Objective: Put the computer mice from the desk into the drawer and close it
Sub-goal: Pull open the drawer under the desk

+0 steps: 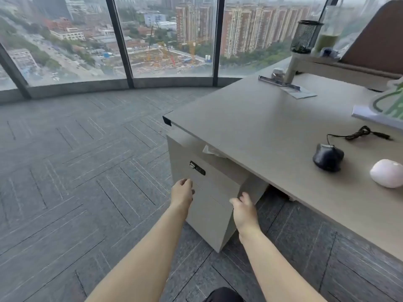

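Observation:
A black wired mouse [328, 157] lies on the beige desk [261, 118] at the right, its cable trailing behind it. A pale pink mouse [387, 173] rests just to its right, near the frame edge. Under the desk's left end stands a grey drawer cabinet [209, 205] with a black lock plate [197, 168]; its drawers look closed. My left hand [182, 192] touches the cabinet front's left edge, fingers curled. My right hand [245, 209] reaches to the front's right edge, fingers spread. Neither hand holds anything.
A white tissue [212, 151] pokes out between the cabinet top and the desk. Farther back on the desk are a metal clip with papers [287, 88], a monitor riser [327, 64], a mesh pen cup [305, 35] and a white-green item [386, 105]. Grey carpet and floor-to-ceiling windows lie to the left.

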Demonstrator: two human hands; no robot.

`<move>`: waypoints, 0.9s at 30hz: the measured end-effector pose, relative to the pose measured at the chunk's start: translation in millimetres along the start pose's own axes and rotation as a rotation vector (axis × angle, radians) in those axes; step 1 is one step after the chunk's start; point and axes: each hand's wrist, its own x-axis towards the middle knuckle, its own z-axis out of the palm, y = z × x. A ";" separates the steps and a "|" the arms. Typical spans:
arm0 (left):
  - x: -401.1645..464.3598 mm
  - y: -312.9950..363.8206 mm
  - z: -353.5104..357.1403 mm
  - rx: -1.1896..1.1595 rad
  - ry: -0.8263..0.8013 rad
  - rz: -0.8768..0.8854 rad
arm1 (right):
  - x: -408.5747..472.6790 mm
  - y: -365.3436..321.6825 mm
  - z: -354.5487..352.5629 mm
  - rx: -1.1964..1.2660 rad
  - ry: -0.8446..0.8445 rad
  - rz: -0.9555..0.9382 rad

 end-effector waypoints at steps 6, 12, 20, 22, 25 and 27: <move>55.2 10.8 26.5 -0.122 0.027 -0.069 | 24.6 12.6 12.6 -0.123 0.113 -0.062; 97.4 12.5 45.1 -0.215 0.128 -0.152 | 29.7 20.4 17.1 -0.155 0.203 -0.101; 91.5 8.4 34.9 -0.290 0.192 -0.185 | 17.0 27.8 10.2 -0.156 0.144 -0.131; 79.9 3.3 19.5 -0.302 0.222 -0.191 | 2.7 32.3 9.9 -0.129 0.105 -0.153; 62.6 -8.7 -13.7 -0.315 0.233 -0.189 | -23.2 43.0 13.0 -0.109 0.035 -0.186; 48.6 -15.9 -37.7 -0.347 0.229 -0.185 | -38.5 51.0 16.6 -0.096 -0.029 -0.185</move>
